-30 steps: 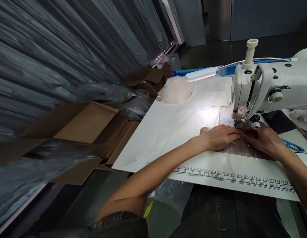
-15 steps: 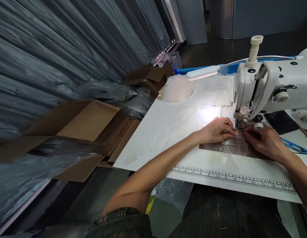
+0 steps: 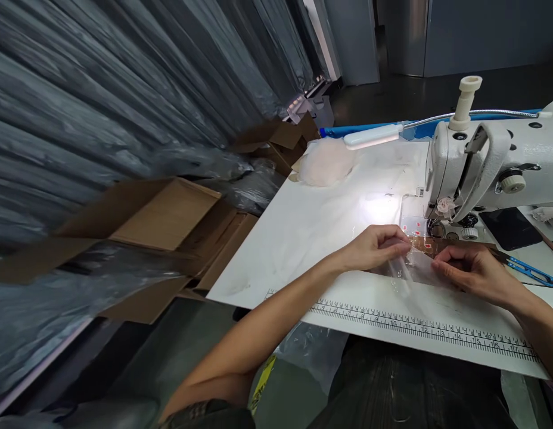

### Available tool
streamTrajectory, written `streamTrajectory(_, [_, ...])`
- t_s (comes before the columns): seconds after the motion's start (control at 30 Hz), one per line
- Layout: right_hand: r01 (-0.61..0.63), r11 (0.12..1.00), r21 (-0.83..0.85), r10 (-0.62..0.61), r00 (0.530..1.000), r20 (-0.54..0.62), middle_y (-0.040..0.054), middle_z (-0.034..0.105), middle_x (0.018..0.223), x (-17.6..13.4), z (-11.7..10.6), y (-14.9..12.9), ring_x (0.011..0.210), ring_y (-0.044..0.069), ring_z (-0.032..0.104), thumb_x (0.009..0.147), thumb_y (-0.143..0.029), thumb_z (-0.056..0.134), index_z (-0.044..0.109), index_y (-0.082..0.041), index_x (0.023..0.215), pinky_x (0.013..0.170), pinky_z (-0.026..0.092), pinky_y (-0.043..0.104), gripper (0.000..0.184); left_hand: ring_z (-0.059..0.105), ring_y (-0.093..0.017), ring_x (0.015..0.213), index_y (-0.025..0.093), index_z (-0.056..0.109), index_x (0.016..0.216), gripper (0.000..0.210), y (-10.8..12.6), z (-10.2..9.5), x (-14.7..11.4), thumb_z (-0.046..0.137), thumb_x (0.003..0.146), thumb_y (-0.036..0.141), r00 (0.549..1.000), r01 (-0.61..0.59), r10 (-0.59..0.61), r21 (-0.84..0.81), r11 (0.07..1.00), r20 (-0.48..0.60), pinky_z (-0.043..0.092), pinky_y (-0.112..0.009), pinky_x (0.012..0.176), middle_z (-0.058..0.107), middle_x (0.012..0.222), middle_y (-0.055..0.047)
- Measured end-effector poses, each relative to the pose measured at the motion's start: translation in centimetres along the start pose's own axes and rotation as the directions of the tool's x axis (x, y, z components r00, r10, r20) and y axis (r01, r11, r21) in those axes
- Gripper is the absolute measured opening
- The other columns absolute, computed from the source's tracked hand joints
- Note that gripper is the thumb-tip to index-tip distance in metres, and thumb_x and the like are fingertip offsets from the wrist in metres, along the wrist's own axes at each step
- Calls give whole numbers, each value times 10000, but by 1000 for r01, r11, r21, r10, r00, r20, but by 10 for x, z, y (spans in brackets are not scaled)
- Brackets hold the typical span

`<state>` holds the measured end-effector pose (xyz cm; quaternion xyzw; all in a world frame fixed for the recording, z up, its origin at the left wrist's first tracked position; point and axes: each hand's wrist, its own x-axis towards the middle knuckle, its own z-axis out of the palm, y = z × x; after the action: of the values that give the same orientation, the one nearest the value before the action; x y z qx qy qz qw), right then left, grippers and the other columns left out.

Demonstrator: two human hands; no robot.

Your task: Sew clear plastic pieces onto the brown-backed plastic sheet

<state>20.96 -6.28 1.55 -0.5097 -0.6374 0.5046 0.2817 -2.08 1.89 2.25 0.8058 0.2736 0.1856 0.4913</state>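
Note:
My left hand (image 3: 377,247) pinches the edge of a piece of sheer fabric (image 3: 422,266) in front of the sewing machine (image 3: 495,161). On the fabric's other side my right hand (image 3: 480,271) is closed, thumb and fingers together at its edge. The pale, see-through fabric hangs down between both hands over a brown plate (image 3: 457,244) on the machine bed. Small red marks show by the needle plate (image 3: 413,223). Blue thread snips (image 3: 531,271) lie just right of my right hand.
A pale round pile of sheer material (image 3: 328,161) sits at the table's far left corner, beneath a lamp (image 3: 372,137). A ruler strip (image 3: 415,328) runs along the front edge. A dark phone-like slab (image 3: 511,228) lies right. Open cardboard boxes (image 3: 167,214) stand left of the table.
Both hands have drawn back from the needle toward me with the sheer fabric, my left hand also moving left. The needle plate and its red marks now show.

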Motion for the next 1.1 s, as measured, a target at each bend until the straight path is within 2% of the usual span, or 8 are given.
streamTrajectory(0.1, [-162, 980, 112, 145, 979, 146, 17, 624, 607, 2, 13, -7, 483, 116, 530, 841, -652, 526, 573, -199, 773, 471, 454, 253, 461, 528, -62, 526, 127, 631, 963, 324, 2, -14, -5, 472, 974, 409, 996, 82, -81, -38, 996, 28, 418, -189, 508, 652, 713, -9])
streamTrajectory(0.2, [-140, 986, -93, 149, 983, 105, 27, 637, 596, 6, 25, -11, 493, 133, 542, 891, -557, 467, 540, -209, 746, 487, 422, 260, 384, 513, -76, 569, 137, 666, 901, 294, 7, -25, 9, 498, 965, 369, 995, 29, -50, 237, 971, 81, 382, -196, 542, 609, 656, 9])
streamTrajectory(0.37, [-105, 681, -724, -155, 947, -282, 57, 655, 693, 10, 35, -5, 521, 181, 567, 902, -403, 484, 595, -200, 830, 455, 258, 271, 243, 596, -159, 776, 158, 705, 979, 218, 6, -25, 60, 573, 931, 324, 976, -156, -15, 737, 658, 219, 377, -248, 617, 657, 986, -82])
streamTrajectory(0.57, [-35, 539, -842, -373, 886, -275, 120, 690, 940, 11, 32, 12, 703, 237, 666, 973, -439, 412, 681, -212, 1105, 478, 372, 286, 375, 575, -275, 1083, 143, 620, 1229, 499, -11, -36, 98, 638, 880, 499, 960, -260, 71, 777, 573, 269, 418, -348, 922, 616, 1178, -138])
streamTrajectory(0.73, [16, 598, -801, -357, 901, -248, 115, 708, 965, 13, 23, 17, 763, 234, 688, 968, -372, 443, 706, -211, 1122, 604, 504, 319, 345, 595, -229, 1035, 145, 667, 1113, 265, -17, -35, 68, 566, 950, 327, 927, -324, 340, 799, 507, 160, 449, -383, 920, 628, 1180, -136])
streamTrajectory(0.93, [45, 640, -767, -290, 939, -186, 145, 712, 1069, 14, 17, 14, 844, 256, 694, 950, -273, 406, 673, -175, 1226, 730, 555, 383, 396, 637, -152, 845, 154, 668, 998, 193, -18, -2, 6, 558, 950, 306, 715, -683, 573, 577, 448, 400, 541, -290, 722, 702, 1009, -73])
streamTrajectory(1.03, [77, 682, -727, -259, 955, -142, 138, 722, 1005, 15, 7, 11, 786, 233, 687, 922, -254, 413, 676, -165, 1218, 717, 560, 372, 406, 626, -141, 725, 153, 649, 912, 222, -24, 12, 0, 438, 973, 131, 697, -661, 594, 680, 317, 400, 539, -277, 649, 709, 888, -66])
streamTrajectory(1.1, [99, 722, -684, -239, 964, -114, 109, 726, 948, 14, -2, 9, 751, 212, 680, 899, -248, 434, 681, -179, 1200, 698, 560, 351, 395, 615, -138, 687, 151, 623, 901, 261, -27, 18, 3, 377, 981, 113, 730, -602, 599, 724, 337, 328, 535, -270, 628, 691, 808, -60])
